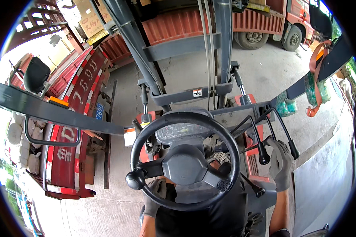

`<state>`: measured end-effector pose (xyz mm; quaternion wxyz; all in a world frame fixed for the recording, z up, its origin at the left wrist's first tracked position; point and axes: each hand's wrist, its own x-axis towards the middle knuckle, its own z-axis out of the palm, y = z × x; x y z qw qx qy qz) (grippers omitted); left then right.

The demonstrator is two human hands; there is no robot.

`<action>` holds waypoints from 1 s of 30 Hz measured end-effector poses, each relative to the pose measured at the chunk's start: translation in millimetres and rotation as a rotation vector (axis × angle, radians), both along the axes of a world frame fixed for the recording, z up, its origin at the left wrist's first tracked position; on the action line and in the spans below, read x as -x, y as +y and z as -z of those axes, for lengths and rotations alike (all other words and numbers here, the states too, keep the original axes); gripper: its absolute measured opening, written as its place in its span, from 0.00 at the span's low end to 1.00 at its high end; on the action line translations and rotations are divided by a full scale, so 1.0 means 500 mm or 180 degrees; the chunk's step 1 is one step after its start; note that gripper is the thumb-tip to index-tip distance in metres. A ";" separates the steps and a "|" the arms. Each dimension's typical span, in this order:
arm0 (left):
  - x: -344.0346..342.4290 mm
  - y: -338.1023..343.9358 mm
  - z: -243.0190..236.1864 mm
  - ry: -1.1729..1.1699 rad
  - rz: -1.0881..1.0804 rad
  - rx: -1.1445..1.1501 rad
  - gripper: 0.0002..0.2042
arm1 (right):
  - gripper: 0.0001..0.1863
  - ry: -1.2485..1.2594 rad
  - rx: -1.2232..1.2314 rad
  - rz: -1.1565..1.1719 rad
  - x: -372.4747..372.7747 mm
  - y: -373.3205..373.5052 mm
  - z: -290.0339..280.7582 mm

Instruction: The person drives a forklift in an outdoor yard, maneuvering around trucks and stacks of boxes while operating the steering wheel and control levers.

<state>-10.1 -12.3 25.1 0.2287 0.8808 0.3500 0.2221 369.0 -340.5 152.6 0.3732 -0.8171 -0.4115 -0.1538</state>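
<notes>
My right hand (281,165), in a grey glove, is closed around the top of a control lever (270,128), hiding its knob. Black-knobbed levers stand on either side of it, the left lever (264,155) and the right lever (294,150). My left hand (156,193), also gloved in grey, lies beneath the lower left rim of the black steering wheel (236,158), by my thigh. The rim covers part of this hand, so its grip is unclear. A round spinner knob (135,179) is fixed to the wheel's left side.
Ahead rises the forklift mast (224,51) with its hoses. A red truck bed (65,158) stands close on the left. A red truck (257,23) is parked across the front. Stacked cartons (91,21) are at upper left; a grey panel (318,181) lies right.
</notes>
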 end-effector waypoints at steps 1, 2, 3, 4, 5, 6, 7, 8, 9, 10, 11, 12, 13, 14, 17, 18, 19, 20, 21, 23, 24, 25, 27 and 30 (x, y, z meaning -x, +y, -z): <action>-0.010 -0.006 -0.013 0.0028 0.0074 -0.0212 0.04 | 0.20 0.0110 0.0116 0.0043 0.009 -0.007 -0.005; -0.016 -0.013 -0.028 -0.0021 0.0017 -0.0111 0.03 | 0.20 0.0162 0.0046 0.0123 0.017 -0.020 0.014; -0.027 -0.017 -0.044 -0.0091 -0.0051 -0.0034 0.02 | 0.19 0.0176 0.0066 0.0169 0.022 -0.024 0.020; -0.034 -0.019 -0.047 -0.0160 -0.0117 0.0044 0.03 | 0.19 0.0189 0.0088 0.0219 0.029 -0.027 0.027; -0.019 -0.018 -0.036 0.0193 -0.0223 -0.0068 0.09 | 0.18 0.0140 0.0116 0.0212 0.035 -0.034 0.039; -0.008 -0.014 -0.020 0.0163 -0.0295 0.0011 0.13 | 0.18 0.0079 0.0139 0.0199 0.040 -0.042 0.046; -0.009 -0.010 -0.019 0.0184 -0.0232 -0.0183 0.13 | 0.17 0.0006 0.0137 0.0194 0.040 -0.044 0.054; -0.009 -0.008 -0.017 0.0205 -0.0167 -0.0374 0.13 | 0.17 -0.0070 0.0130 0.0200 0.036 -0.044 0.061; -0.003 -0.008 -0.006 0.0335 -0.0348 -0.0202 0.11 | 0.17 -0.0147 0.0125 0.0207 0.034 -0.044 0.068; 0.005 -0.007 0.001 0.0447 -0.0385 -0.0252 0.11 | 0.17 -0.0217 0.0118 0.0197 0.034 -0.044 0.071; 0.013 -0.004 0.011 0.0560 -0.0422 -0.0300 0.10 | 0.17 -0.0302 0.0154 0.0256 0.035 -0.043 0.072; 0.022 -0.002 0.022 0.0673 -0.0459 -0.0347 0.10 | 0.17 -0.0266 0.0155 0.0246 0.036 -0.046 0.075; 0.036 0.004 0.028 0.0767 -0.0576 -0.0110 0.12 | 0.17 -0.0239 0.0127 0.0230 0.035 -0.045 0.078; 0.047 0.008 0.037 0.0846 -0.0688 0.0145 0.17 | 0.16 -0.0226 0.0116 0.0219 0.034 -0.048 0.080; 0.040 0.015 0.066 0.0394 -0.0793 0.0355 0.14 | 0.17 -0.0277 0.0062 0.0179 0.030 -0.047 0.084; 0.040 0.013 0.070 0.0353 -0.0745 0.0278 0.12 | 0.17 -0.0289 0.0056 0.0167 0.031 -0.046 0.084; 0.026 0.008 0.055 0.0311 -0.0695 0.0204 0.11 | 0.17 -0.0295 0.0083 0.0178 0.031 -0.047 0.085; 0.016 0.003 0.032 0.0493 -0.0600 0.0078 0.11 | 0.17 -0.0301 0.0111 0.0188 0.031 -0.049 0.086; 0.003 -0.003 0.009 0.0670 -0.0508 -0.0048 0.10 | 0.18 -0.0311 0.0138 0.0194 0.031 -0.051 0.086; -0.014 -0.010 -0.005 0.0536 -0.0524 -0.0033 0.10 | 0.18 -0.0318 0.0105 0.0173 0.030 -0.051 0.087; -0.021 -0.011 -0.012 0.0468 -0.0528 -0.0023 0.09 | 0.18 -0.0322 0.0090 0.0165 0.031 -0.051 0.087; -0.023 -0.012 -0.023 0.0468 -0.0401 -0.0014 0.08 | 0.18 -0.0289 0.0091 0.0172 0.031 -0.052 0.088; -0.019 -0.011 -0.019 0.0503 -0.0397 0.0019 0.08 | 0.18 -0.0223 0.0091 0.0184 0.032 -0.052 0.088; -0.020 -0.009 -0.016 0.0429 -0.0333 0.0003 0.07 | 0.18 -0.0244 0.0125 0.0218 0.034 -0.050 0.083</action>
